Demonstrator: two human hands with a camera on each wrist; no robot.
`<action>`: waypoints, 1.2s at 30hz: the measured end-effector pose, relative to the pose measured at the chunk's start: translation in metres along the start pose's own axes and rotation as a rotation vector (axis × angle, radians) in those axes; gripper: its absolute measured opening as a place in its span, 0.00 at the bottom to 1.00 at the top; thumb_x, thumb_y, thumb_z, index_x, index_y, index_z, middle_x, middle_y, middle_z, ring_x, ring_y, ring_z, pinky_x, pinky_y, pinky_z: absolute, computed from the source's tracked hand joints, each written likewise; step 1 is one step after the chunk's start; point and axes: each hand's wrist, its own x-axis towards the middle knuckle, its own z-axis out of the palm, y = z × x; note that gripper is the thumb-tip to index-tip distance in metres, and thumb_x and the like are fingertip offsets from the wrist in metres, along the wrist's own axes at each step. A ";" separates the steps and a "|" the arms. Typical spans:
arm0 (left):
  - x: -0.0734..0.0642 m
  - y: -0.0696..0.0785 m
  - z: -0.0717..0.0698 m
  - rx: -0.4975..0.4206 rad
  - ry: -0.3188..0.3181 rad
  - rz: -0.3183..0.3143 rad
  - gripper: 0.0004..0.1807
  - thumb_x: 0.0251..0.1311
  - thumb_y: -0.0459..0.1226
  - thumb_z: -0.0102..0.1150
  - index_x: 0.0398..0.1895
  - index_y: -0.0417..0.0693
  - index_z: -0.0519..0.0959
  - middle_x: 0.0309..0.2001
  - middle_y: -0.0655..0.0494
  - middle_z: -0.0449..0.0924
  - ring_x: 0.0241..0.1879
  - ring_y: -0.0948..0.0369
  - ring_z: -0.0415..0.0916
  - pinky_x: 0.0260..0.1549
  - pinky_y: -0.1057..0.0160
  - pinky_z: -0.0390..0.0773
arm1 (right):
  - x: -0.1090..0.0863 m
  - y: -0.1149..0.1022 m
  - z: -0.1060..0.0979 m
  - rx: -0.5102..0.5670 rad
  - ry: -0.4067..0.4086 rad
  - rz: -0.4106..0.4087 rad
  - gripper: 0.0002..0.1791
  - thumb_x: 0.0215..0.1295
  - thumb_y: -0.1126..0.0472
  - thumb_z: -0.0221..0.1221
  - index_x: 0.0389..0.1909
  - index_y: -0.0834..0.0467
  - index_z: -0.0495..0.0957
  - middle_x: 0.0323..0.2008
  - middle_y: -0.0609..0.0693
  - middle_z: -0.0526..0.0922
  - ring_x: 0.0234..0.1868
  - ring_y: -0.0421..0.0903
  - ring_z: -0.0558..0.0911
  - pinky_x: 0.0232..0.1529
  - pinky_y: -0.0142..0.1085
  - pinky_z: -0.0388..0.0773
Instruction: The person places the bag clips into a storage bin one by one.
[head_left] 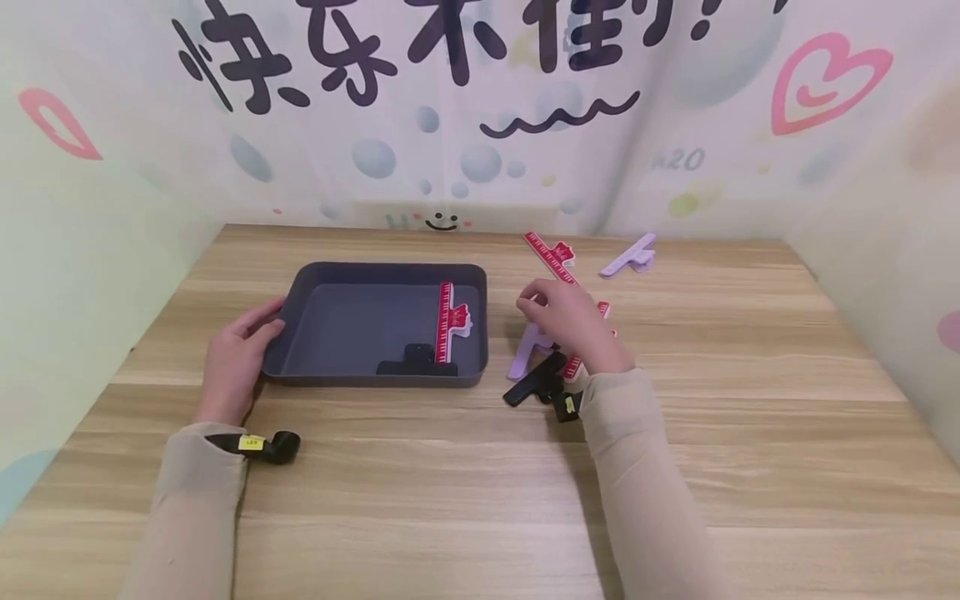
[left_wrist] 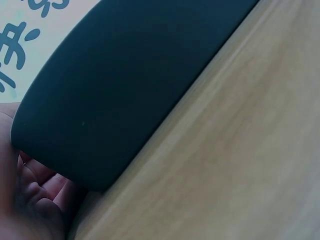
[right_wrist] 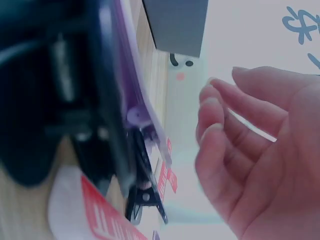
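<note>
A dark grey rectangular tray (head_left: 337,381) stands left of centre, with a red-and-white clip (head_left: 444,325) lying across a black clip (head_left: 416,367) inside it. My left hand (head_left: 234,358) grips the tray's left end, its thumb at the rim; in the left wrist view some fingers (left_wrist: 42,182) show curled past the tray's corner. My right hand (head_left: 566,312) hovers over the clips right of the tray, fingers loosely bent and holding nothing. Below it lie a purple clip (head_left: 525,350), a black clip (head_left: 536,379) and a red clip (head_left: 573,367), partly hidden by the hand and sleeve.
Further back lie another red clip (head_left: 551,257) and a purple clip (head_left: 628,256), near the printed backdrop (head_left: 465,192) at the rear of the wooden table (head_left: 420,500). Pale walls close off both sides.
</note>
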 end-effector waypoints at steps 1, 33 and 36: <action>0.000 0.000 0.000 -0.011 0.000 -0.001 0.23 0.60 0.46 0.52 0.59 0.55 0.69 0.57 0.56 0.69 0.55 0.66 0.63 0.39 0.80 0.65 | 0.000 0.002 -0.001 0.001 -0.014 0.013 0.12 0.62 0.50 0.52 0.42 0.52 0.76 0.33 0.48 0.77 0.32 0.46 0.74 0.31 0.37 0.72; -0.001 -0.001 0.000 0.016 -0.008 -0.016 0.23 0.60 0.48 0.49 0.60 0.57 0.68 0.59 0.58 0.67 0.56 0.65 0.61 0.41 0.80 0.65 | -0.006 0.012 -0.005 -0.067 -0.124 0.127 0.21 0.58 0.54 0.56 0.52 0.57 0.73 0.34 0.53 0.77 0.30 0.48 0.74 0.33 0.38 0.68; -0.001 0.000 0.001 0.020 -0.009 -0.015 0.23 0.61 0.48 0.49 0.60 0.57 0.68 0.59 0.58 0.66 0.56 0.65 0.61 0.41 0.80 0.65 | -0.006 0.010 -0.004 -0.067 -0.118 0.121 0.21 0.58 0.54 0.57 0.52 0.57 0.73 0.33 0.53 0.77 0.31 0.49 0.73 0.32 0.38 0.68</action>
